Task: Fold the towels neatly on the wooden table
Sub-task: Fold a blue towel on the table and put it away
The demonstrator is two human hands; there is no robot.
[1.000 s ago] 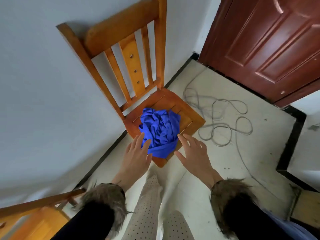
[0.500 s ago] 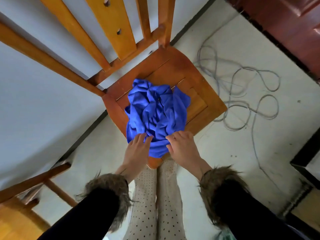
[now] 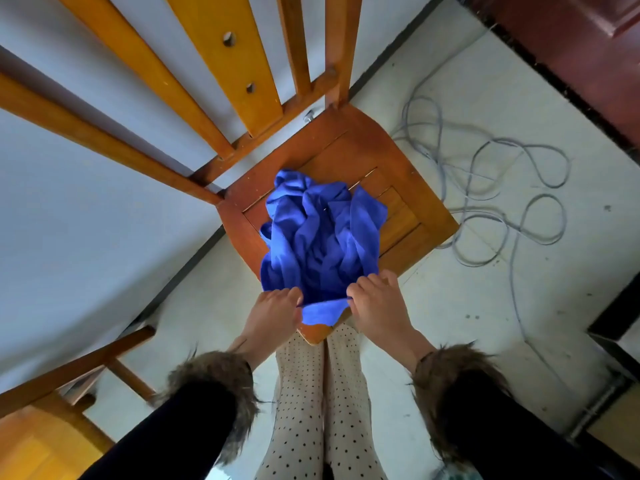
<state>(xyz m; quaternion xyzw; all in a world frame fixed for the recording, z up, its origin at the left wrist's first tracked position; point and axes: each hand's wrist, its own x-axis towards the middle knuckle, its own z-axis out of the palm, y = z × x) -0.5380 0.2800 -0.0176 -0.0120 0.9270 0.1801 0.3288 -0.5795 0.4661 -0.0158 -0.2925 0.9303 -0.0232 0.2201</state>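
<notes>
Gripping crumpled blue towel (image 3: 322, 237) on chair (image 3: 408, 174): left hand (image 3: 273, 313), right hand (image 3: 377, 306).

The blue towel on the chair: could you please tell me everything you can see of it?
The blue towel is a bright, soft-looking cloth, crumpled in a heap of deep folds on the wooden chair seat. Its near edge hangs over the seat's front corner. The left hand and right hand each grip that near edge with curled fingers. Whether it is one towel or several cannot be told.
</notes>
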